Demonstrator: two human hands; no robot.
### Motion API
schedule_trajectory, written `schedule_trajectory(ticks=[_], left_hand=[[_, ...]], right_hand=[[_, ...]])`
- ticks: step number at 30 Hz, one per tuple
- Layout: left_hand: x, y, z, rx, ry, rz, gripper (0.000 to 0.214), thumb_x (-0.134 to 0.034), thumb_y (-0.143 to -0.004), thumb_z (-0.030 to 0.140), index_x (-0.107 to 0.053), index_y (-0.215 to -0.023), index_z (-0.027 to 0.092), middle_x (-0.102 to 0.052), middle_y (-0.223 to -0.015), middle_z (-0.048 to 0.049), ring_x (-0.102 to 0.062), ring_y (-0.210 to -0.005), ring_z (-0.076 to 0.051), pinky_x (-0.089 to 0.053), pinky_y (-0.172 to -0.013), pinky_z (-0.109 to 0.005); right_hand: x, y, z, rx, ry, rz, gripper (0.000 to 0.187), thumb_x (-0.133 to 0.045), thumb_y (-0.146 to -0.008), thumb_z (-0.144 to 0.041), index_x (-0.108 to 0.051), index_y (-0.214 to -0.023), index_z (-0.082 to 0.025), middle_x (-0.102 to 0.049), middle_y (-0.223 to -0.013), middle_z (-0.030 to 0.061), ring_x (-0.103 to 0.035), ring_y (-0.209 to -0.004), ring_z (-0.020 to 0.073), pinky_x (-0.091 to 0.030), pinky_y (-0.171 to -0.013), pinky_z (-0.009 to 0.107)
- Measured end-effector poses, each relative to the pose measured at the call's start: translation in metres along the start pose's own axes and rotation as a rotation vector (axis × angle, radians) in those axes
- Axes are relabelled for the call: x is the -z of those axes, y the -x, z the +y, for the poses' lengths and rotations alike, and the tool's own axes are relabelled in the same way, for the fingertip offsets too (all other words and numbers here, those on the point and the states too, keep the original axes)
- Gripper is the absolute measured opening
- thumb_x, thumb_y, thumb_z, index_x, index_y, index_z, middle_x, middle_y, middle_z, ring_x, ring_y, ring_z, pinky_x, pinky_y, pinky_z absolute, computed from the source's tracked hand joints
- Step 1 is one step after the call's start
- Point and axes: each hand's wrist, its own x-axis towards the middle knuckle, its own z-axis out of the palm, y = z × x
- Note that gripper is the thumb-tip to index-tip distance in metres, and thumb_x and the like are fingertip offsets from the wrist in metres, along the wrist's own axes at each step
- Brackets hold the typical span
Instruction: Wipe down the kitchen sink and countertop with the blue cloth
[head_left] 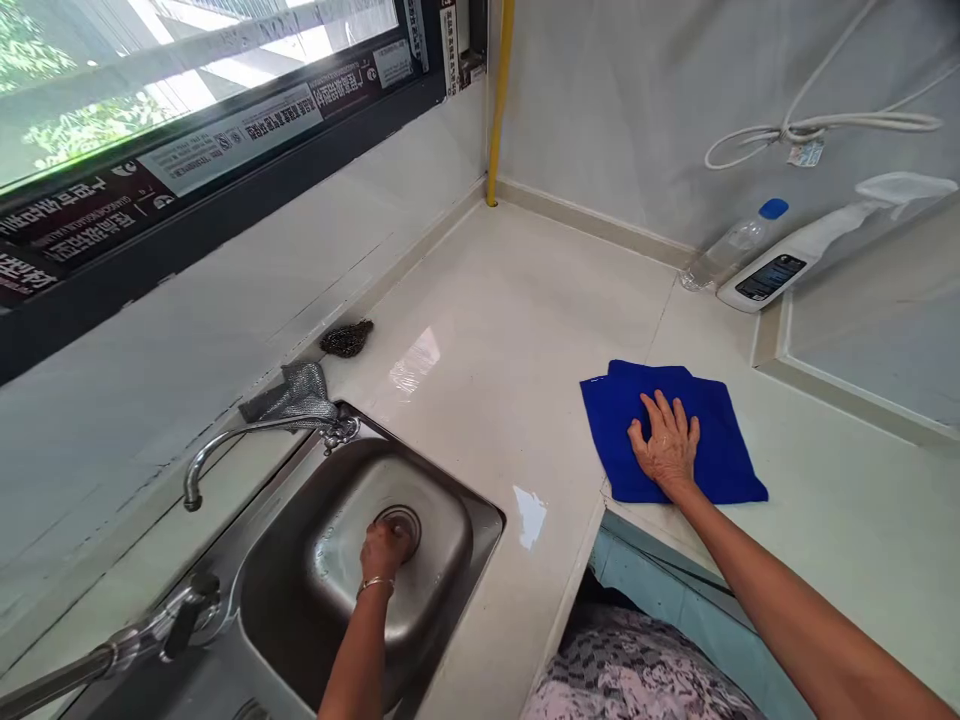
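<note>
Down in the stainless steel sink [292, 590], my left hand [383, 552] is closed at the edge of the round drain [403, 522]. Its fingertips are turned away, so what they grip, if anything, is hidden. My right hand [666, 440] lies on a folded blue cloth [705, 440] on the countertop, fingers spread and pressing on top. The cloth is spread in uneven layers near the counter's front edge.
A curved faucet [225, 440] and a mixer tap [180, 615] border the sink. Behind it lie a grey mesh cloth [300, 395] and a dark scourer [346, 339]. A clear bottle [731, 253] and a white spray bottle [795, 255] lean at the back right.
</note>
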Motion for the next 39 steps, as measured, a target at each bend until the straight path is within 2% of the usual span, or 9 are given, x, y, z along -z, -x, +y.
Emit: schedule_trajectory(ticks=[5, 10, 13, 19, 24, 32, 39], left_hand=[[-0.002, 0.010, -0.011, -0.016, 0.038, 0.086, 0.040, -0.055, -0.079, 0.034, -0.067, -0.108, 0.010, -0.071, -0.108, -0.0203, -0.068, -0.106, -0.033, -0.054, -0.091, -0.040], [0.005, 0.028, -0.036, -0.005, 0.084, 0.148, 0.043, -0.054, -0.078, 0.038, -0.064, -0.107, 0.009, -0.071, -0.106, -0.0203, -0.066, -0.108, -0.034, -0.052, -0.097, -0.042], [0.008, 0.033, -0.041, 0.004, 0.100, 0.154, 0.042, -0.054, -0.077, 0.037, -0.063, -0.107, 0.009, -0.071, -0.107, -0.0211, -0.066, -0.108, -0.034, -0.052, -0.097, -0.042], [0.000, 0.027, -0.019, -0.014, 0.093, 0.115, 0.039, -0.057, -0.078, 0.035, -0.064, -0.109, 0.012, -0.070, -0.111, -0.0180, -0.067, -0.107, -0.031, -0.054, -0.092, -0.037], [-0.001, 0.015, -0.003, 0.004, 0.055, 0.075, 0.039, -0.058, -0.081, 0.032, -0.063, -0.114, 0.012, -0.066, -0.117, -0.0205, -0.068, -0.105, -0.033, -0.054, -0.087, -0.040], [-0.006, 0.013, 0.002, 0.030, 0.055, 0.072, 0.036, -0.053, -0.086, 0.031, -0.062, -0.116, 0.012, -0.067, -0.116, -0.0201, -0.069, -0.102, -0.030, -0.054, -0.090, -0.040], [0.001, 0.014, 0.002, 0.025, 0.130, 0.099, 0.032, -0.056, -0.082, 0.030, -0.066, -0.106, 0.012, -0.071, -0.108, -0.0187, -0.067, -0.109, -0.031, -0.053, -0.095, -0.040]], right_hand=[[0.001, 0.000, 0.002, -0.004, 0.008, -0.019, 0.055, -0.038, -0.097, -0.040, -0.049, -0.147, -0.019, -0.044, -0.157, 0.0104, -0.031, -0.147, 0.0357, -0.022, -0.118, 0.065], [0.002, 0.000, 0.003, 0.002, 0.012, -0.025, 0.056, -0.039, -0.095, -0.039, -0.048, -0.147, -0.018, -0.043, -0.157, 0.0110, -0.030, -0.148, 0.0356, -0.022, -0.118, 0.065], [0.002, 0.001, 0.002, 0.003, -0.004, -0.016, 0.055, -0.039, -0.096, -0.039, -0.049, -0.147, -0.018, -0.044, -0.156, 0.0115, -0.030, -0.148, 0.0355, -0.022, -0.118, 0.065], [0.003, 0.000, 0.000, -0.005, -0.017, -0.017, 0.055, -0.038, -0.097, -0.040, -0.050, -0.146, -0.018, -0.045, -0.156, 0.0115, -0.030, -0.148, 0.0355, -0.023, -0.118, 0.066], [0.004, -0.001, -0.002, -0.011, -0.009, -0.014, 0.055, -0.040, -0.096, -0.038, -0.050, -0.146, -0.018, -0.044, -0.156, 0.0108, -0.030, -0.148, 0.0343, -0.023, -0.118, 0.064], [0.002, -0.001, -0.001, -0.008, -0.010, -0.053, 0.059, -0.042, -0.093, -0.033, -0.044, -0.150, -0.019, -0.040, -0.159, 0.0111, -0.025, -0.149, 0.0360, -0.020, -0.118, 0.068], [0.008, -0.002, -0.006, -0.017, 0.020, -0.135, 0.059, -0.032, -0.100, -0.038, -0.037, -0.155, -0.018, -0.031, -0.164, 0.0107, -0.019, -0.151, 0.0385, -0.017, -0.118, 0.070]])
